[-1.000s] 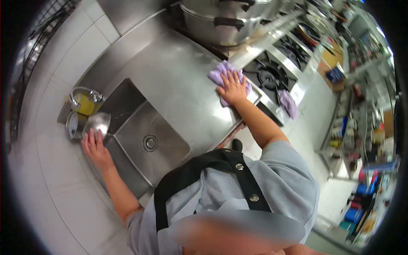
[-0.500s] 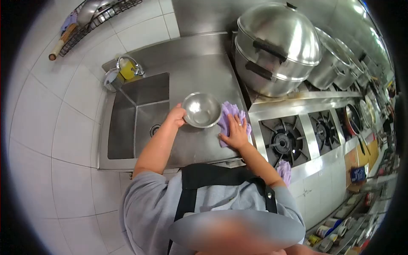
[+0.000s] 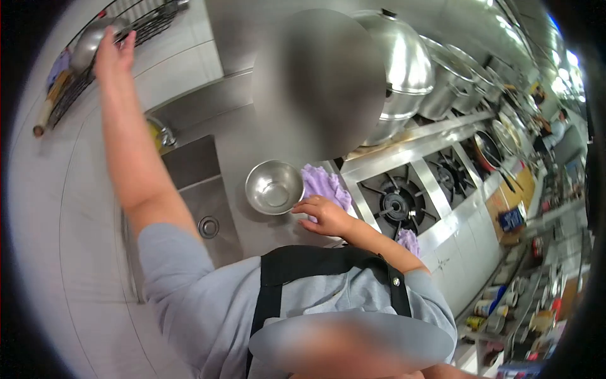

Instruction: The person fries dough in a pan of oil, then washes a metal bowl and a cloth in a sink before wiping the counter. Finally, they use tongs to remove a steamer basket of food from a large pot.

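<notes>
My left hand (image 3: 115, 57) is raised at the wall rack, thumb and fingers apart, overlapping a rounded metal vessel (image 3: 88, 47) lying there. Below, a round stainless steel bowl (image 3: 275, 187) sits upright on the metal counter, with nothing visible inside it. My right hand (image 3: 325, 216) is open, slightly curled, its fingertips right at the bowl's lower right rim. Just behind that hand lies a crumpled purple cloth (image 3: 327, 186), partly covered by it.
A black wire rack (image 3: 142, 28) on the tiled wall holds a wooden-handled tool (image 3: 47, 117). Left of the counter is a sink (image 3: 211, 189). Gas burners (image 3: 396, 205) and large steel pots (image 3: 445, 79) stand to the right. A person (image 3: 557, 131) is far back. A blurred oval covers part of the view.
My left hand has let go of the bowl and risen to the wall rack. My right hand has moved off the purple cloth to the bowl's rim. The camera view has shifted.
</notes>
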A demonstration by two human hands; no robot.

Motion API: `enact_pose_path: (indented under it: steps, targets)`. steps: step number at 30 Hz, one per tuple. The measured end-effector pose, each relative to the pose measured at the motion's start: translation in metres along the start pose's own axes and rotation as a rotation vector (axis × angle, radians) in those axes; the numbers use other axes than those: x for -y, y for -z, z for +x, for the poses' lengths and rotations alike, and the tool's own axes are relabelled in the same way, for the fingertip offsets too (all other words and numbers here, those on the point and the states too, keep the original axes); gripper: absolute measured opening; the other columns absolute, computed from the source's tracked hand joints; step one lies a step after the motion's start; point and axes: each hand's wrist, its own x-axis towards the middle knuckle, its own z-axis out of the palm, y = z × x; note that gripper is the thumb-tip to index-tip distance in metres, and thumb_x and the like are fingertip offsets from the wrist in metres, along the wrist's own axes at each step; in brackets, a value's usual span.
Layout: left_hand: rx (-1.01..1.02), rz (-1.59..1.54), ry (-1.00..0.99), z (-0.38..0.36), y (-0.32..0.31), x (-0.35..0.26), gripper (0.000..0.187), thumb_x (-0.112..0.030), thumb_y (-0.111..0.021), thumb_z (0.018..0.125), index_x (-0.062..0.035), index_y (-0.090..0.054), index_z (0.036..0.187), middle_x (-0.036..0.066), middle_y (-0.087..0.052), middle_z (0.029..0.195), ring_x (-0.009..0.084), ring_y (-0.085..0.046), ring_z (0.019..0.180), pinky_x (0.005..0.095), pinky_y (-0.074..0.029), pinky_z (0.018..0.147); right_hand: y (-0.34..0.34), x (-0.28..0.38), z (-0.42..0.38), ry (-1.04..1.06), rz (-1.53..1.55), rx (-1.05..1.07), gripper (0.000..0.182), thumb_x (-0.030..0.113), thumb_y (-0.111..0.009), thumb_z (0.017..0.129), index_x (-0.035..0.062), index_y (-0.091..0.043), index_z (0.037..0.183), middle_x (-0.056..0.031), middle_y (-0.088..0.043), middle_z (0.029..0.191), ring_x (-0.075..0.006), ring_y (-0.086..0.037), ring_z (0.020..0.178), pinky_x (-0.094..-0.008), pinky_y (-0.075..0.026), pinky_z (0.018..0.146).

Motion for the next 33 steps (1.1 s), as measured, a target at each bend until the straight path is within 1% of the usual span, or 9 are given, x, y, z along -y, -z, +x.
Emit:
enact_pose_path:
  steps: [6, 11, 15, 19, 22, 25, 28, 29, 33]
  targets:
    - [0.150, 0.138, -0.350, -0.068, -0.025, -0.017, 0.036, -0.010, -0.044, 0.091, 0.0094, -0.037, 0.121, 0.024, -0.040, 0.122, 0.0420, -0.048, 0.105, 0.0452, -0.041, 0.097, 0.046, 0.042, 0.036, 0.139, -0.098, -0.066, 0.019, 0.010, -0.063, 0.073, 0.0060, -0.062, 0.091, -0.0123, -0.061, 0.082, -0.0303, -0.057, 0.081, -0.0381, -0.046, 0.073]
    - [0.338, 0.079, -0.415, -0.226, -0.055, -0.026, 0.024, -0.003, -0.038, 0.090, 0.0122, -0.049, 0.106, 0.027, -0.046, 0.121, 0.0428, -0.041, 0.117, 0.0467, -0.030, 0.106, 0.124, 0.104, 0.056, 0.336, -0.557, -0.393, 0.037, 0.011, -0.065, 0.065, 0.0095, -0.060, 0.102, -0.0095, -0.055, 0.109, -0.0291, -0.054, 0.095, -0.0409, -0.044, 0.086]
    - [0.597, -0.075, 0.035, -0.299, -0.058, -0.016, 0.021, 0.001, -0.040, 0.088, 0.0061, -0.052, 0.105, 0.032, -0.041, 0.125, 0.0428, -0.041, 0.118, 0.0419, -0.043, 0.097, 0.174, 0.135, 0.050, 0.345, -0.905, -0.747, 0.043, 0.012, -0.062, 0.069, 0.0200, -0.059, 0.112, -0.0070, -0.051, 0.122, -0.0275, -0.043, 0.118, -0.0467, -0.026, 0.103]
    - [0.844, 0.035, 0.603, -0.371, -0.074, 0.018, 0.023, 0.002, -0.039, 0.087, 0.0017, -0.051, 0.106, 0.014, -0.054, 0.109, 0.0200, -0.056, 0.098, 0.0383, -0.046, 0.093, 0.186, 0.117, 0.034, 0.087, -1.130, -0.791, 0.055, 0.017, -0.062, 0.070, 0.0262, -0.050, 0.123, -0.0041, -0.045, 0.130, -0.0234, -0.035, 0.125, -0.0549, -0.012, 0.106]
    - [1.013, 0.225, 0.959, -0.400, -0.111, 0.032, 0.030, -0.007, -0.042, 0.090, 0.0001, -0.047, 0.118, 0.012, -0.051, 0.118, 0.0206, -0.048, 0.112, 0.0314, -0.040, 0.093, 0.184, 0.081, -0.004, -0.108, -0.995, -0.509, 0.039, 0.014, -0.059, 0.068, 0.0121, -0.054, 0.106, -0.0069, -0.055, 0.089, -0.0238, -0.055, 0.089, -0.0438, -0.040, 0.082]
    - [0.916, 0.274, 0.451, -0.394, -0.137, 0.064, 0.035, -0.011, -0.041, 0.091, 0.0012, -0.043, 0.124, 0.013, -0.044, 0.129, 0.0261, -0.039, 0.122, 0.0392, -0.029, 0.103, 0.175, 0.046, -0.037, -0.146, -0.846, -0.514, 0.031, 0.010, -0.059, 0.066, 0.0089, -0.051, 0.096, -0.0057, -0.049, 0.072, -0.0246, -0.055, 0.066, -0.0341, -0.046, 0.057]
    - [1.280, 0.522, 0.091, -0.413, -0.153, 0.117, 0.035, -0.014, -0.040, 0.093, 0.0014, -0.043, 0.125, 0.013, -0.042, 0.132, 0.0250, -0.032, 0.127, 0.0375, -0.020, 0.106, 0.173, 0.044, -0.049, -0.211, -0.791, -0.410, 0.034, 0.009, -0.059, 0.065, 0.0078, -0.050, 0.098, -0.0070, -0.051, 0.074, -0.0260, -0.056, 0.070, -0.0361, -0.046, 0.061]
    - [1.351, 0.561, 0.292, -0.420, -0.159, 0.124, 0.035, -0.015, -0.037, 0.094, 0.0011, -0.043, 0.125, 0.012, -0.041, 0.133, 0.0231, -0.031, 0.129, 0.0352, -0.020, 0.106, 0.177, 0.035, -0.057, -0.278, -0.721, -0.380, 0.039, 0.008, -0.061, 0.064, 0.0065, -0.049, 0.100, -0.0096, -0.054, 0.080, -0.0283, -0.057, 0.074, -0.0386, -0.046, 0.064]
    - [1.311, 0.706, -0.165, -0.408, -0.214, 0.150, 0.033, -0.024, -0.045, 0.092, -0.0023, -0.052, 0.116, 0.010, -0.052, 0.121, 0.0206, -0.041, 0.120, 0.0320, -0.028, 0.101, 0.211, 0.029, -0.088, -0.346, -0.503, -0.460, 0.050, 0.001, -0.061, 0.063, 0.0055, -0.046, 0.110, -0.0141, -0.055, 0.086, -0.0345, -0.056, 0.082, -0.0405, -0.046, 0.074]
